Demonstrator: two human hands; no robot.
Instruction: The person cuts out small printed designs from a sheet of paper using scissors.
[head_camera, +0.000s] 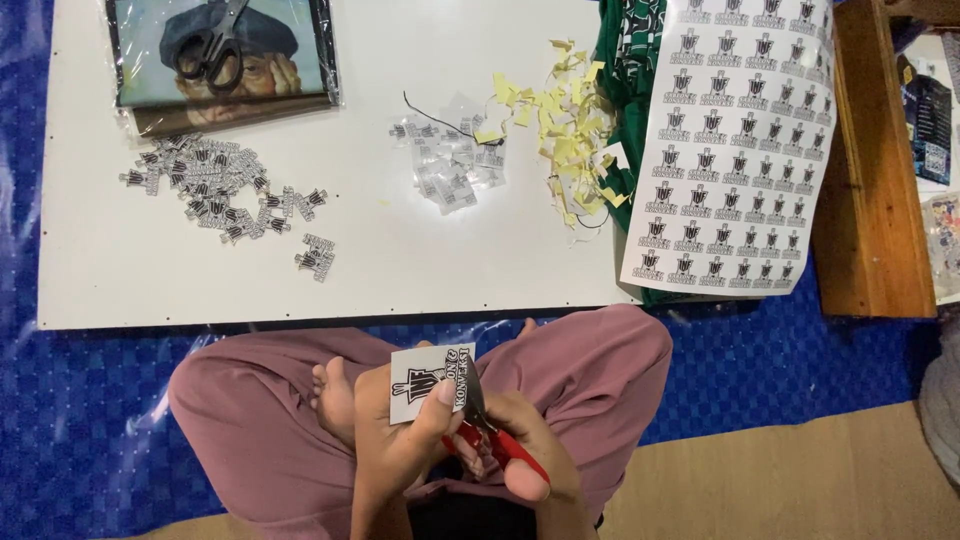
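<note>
Person sitting cross-legged, left hand pinching a small printed sticker over the lap, right hand gripping red-handled scissors cutting its edge, sticker sheet and cut stickers on white tabletop ahead.

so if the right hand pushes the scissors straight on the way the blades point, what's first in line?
The right hand holds red-handled scissors pointing up toward the white board. First in line is the sticker piece held by the left hand; the blades already meet its right edge. Beyond it, probably the board's near edge.
</note>
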